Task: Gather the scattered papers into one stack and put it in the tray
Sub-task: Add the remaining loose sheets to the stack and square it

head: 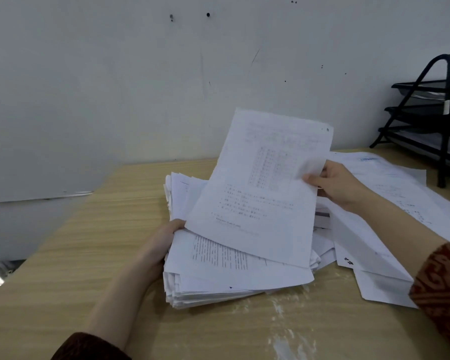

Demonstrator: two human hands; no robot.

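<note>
The right hand (335, 185) pinches a white printed paper sheet (265, 188) between its fingers (312, 180); the left hand (164, 242) grips the thick white paper stack (218, 271) just below the sheet.

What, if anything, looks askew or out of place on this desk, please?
The stack is ragged, its edges fanned rather than squared. The right hand pinches a sheet tilted across it. Loose papers still lie scattered to the right, outside the tray. Whitish smears mark the desk.

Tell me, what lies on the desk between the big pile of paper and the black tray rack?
In the head view, loose sheets lie scattered on the desk between the pile and the tray rack; the right hand is there too, holding a lifted sheet.
</note>
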